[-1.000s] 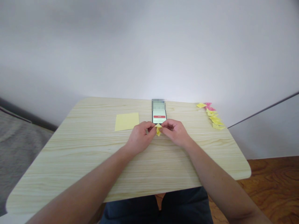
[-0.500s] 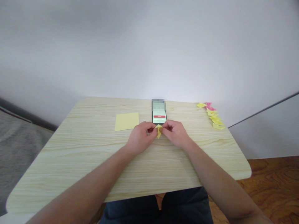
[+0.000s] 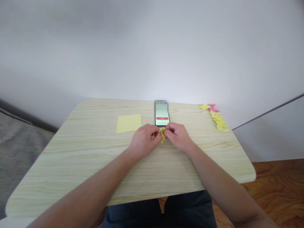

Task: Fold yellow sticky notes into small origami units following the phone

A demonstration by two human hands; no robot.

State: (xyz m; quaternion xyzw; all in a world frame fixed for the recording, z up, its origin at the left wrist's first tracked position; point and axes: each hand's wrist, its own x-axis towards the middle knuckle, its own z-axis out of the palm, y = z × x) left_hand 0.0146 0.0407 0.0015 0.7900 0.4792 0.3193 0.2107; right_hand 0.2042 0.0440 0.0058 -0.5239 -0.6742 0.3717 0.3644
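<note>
Paper pieces, folded small in pink and yellow (image 3: 219, 122), line the right of the frame, apparently finished. One small creased yellow paper piece (image 3: 162, 139), at the centre of the frame, looks only part-worked, though fingers cover much of it (its exact folds are too small to tell). Left of centre, a flat square yellow paper sheet (image 3: 129, 123) lies unfolded on the pale wood-grained surface (image 3: 154, 177). Left hand (image 3: 145, 138) and right hand (image 3: 178, 136) each keep a nearly closed grip, pinching the creased piece from opposite sides.

Tally: one phone (image 3: 162, 122) mid-frame, one yellow square (image 3: 129, 123) left, one folded yellow paper (image 3: 162, 138) below, at least five folded pieces (image 3: 219, 122) right.
</note>
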